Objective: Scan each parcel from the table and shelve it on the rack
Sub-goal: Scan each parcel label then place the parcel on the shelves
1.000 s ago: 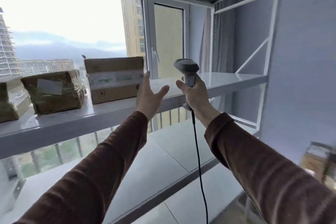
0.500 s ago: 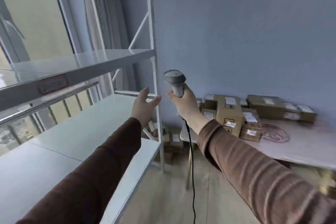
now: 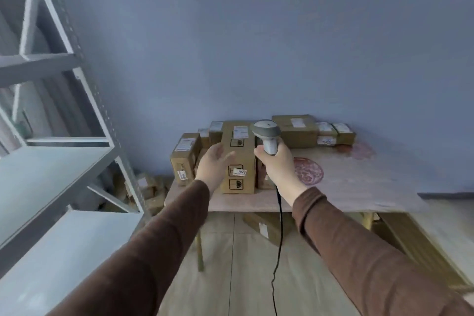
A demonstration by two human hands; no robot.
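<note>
Parcels (image 3: 238,156) crowding table (image 3: 359,187), rack (image 3: 77,151) beside, left hand (image 3: 211,164) spread, right hand (image 3: 275,161) clutching scanner (image 3: 266,133)

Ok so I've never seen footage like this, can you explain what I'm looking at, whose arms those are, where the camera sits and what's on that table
There is no machine here. The camera is worn on a person's head and looks forward and down, so the two brown-sleeved arms are that person's own. The right hand grips a grey handheld barcode scanner with a black cable hanging toward the floor. The left hand is open and holds nothing; it reaches toward a tall cardboard parcel in front of it. That parcel stands among other labelled parcels on a pale table against a blue wall. On the left is the grey metal rack; the shelves in view are bare.
</note>
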